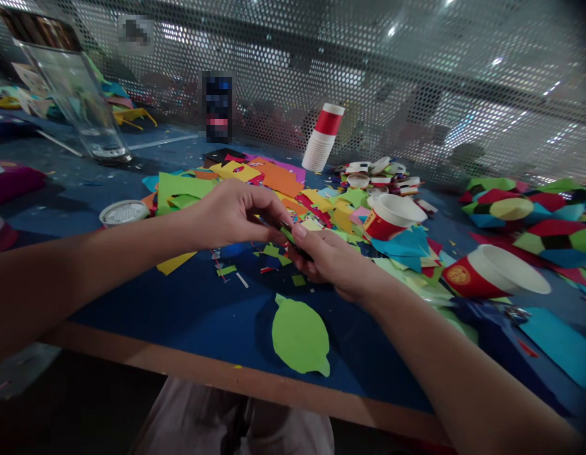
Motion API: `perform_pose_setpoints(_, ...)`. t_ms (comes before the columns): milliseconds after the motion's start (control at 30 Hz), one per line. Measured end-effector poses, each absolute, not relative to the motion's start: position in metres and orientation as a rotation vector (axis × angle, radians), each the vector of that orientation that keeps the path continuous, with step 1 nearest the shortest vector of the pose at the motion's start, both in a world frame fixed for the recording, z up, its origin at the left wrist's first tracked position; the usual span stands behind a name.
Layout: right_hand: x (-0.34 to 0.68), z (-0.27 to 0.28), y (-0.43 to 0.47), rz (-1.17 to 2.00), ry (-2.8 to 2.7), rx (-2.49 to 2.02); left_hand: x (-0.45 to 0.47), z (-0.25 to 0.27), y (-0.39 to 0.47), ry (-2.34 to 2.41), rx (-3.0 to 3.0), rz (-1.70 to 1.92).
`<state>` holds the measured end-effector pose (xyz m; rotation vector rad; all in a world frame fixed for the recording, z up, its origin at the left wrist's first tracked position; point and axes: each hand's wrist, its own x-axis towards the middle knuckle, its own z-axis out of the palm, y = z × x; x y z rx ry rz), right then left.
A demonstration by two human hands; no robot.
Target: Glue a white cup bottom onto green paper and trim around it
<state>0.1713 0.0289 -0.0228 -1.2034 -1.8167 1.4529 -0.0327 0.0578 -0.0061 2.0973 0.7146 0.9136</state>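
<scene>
My left hand (231, 212) and my right hand (328, 256) meet above the middle of the blue table, their fingers closed around a small green and dark piece (288, 234). My fingers cover most of it, so its full shape is hidden. Just below my right hand lies a green paper cutout (301, 335), rounded with a small tab at each end, flat near the table's front edge. Small paper scraps (271, 251) are scattered under my hands. Behind them spreads a pile of coloured paper offcuts (278, 177).
A glass bottle (79, 101) stands at the back left, with a round lid (125, 212) nearer. Stacked paper cups (324, 136) rise behind the offcuts. Two red and white cups (390, 218) lie to the right, near coloured paper shapes (549, 221). Perforated metal mesh (397, 69) borders the back.
</scene>
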Motion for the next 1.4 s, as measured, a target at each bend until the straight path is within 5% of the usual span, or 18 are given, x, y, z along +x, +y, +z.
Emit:
perform_pose_setpoints(600, 0.173, -0.017, 0.026, 1.618, -1.670, -1.117, -0.032, -0.006, 0.060, 0.729, 1.883, 1.016)
perform_pose_setpoints(833, 0.171, -0.021, 0.033, 1.365, -1.357, -1.076, -0.030, -0.004, 0.063, 0.780, 1.623, 1.263)
perform_pose_setpoints(1400, 0.167, -0.023, 0.034, 0.957, -1.705, -1.198, -0.027, -0.008, 0.058, 0.937, 1.827, 0.808)
